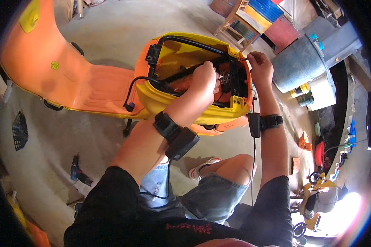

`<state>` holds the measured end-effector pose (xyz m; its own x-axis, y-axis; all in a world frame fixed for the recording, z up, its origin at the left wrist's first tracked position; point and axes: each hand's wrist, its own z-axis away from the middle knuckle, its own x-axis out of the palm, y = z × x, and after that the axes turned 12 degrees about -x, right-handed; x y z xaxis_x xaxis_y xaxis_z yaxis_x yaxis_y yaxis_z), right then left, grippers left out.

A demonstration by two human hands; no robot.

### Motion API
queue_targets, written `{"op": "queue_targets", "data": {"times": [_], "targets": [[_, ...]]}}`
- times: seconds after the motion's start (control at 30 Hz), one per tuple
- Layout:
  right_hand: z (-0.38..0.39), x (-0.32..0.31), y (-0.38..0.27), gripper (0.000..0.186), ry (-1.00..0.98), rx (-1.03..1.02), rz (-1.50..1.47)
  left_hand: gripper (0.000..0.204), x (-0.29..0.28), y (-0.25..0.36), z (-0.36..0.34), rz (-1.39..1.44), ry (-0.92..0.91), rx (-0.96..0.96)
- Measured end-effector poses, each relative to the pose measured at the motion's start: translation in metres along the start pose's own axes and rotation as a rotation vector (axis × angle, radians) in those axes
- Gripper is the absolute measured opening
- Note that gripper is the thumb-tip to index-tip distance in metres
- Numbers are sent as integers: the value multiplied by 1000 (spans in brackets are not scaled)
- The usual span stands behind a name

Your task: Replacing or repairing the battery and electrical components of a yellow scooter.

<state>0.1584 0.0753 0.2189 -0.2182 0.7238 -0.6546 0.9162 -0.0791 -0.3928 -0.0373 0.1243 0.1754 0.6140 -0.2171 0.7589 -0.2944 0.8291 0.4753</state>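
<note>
Before us the orange-and-yellow scooter body had its long axis from left to right, and our left hand, its fingers curled around something we could not tell, was inside its open seat housing, while our right hand pinched a thin dark piece at the right rim. We noticed red lettering on our black shirt, too blurred to read.

A large blue-grey plastic tub is standing at upper right, near a brown wooden chair. A black latticed panel is lying at far left.
</note>
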Motion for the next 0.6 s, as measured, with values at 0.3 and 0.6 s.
{"op": "queue_targets", "data": {"times": [0.3, 0.6], "targets": [[-7, 14, 10, 23, -22, 1, 51, 14, -2, -2, -3, -20, -35, -5], [-16, 6, 17, 20, -121, -64, 60, 14, 5, -1, 6, -45, -15, 13]]}}
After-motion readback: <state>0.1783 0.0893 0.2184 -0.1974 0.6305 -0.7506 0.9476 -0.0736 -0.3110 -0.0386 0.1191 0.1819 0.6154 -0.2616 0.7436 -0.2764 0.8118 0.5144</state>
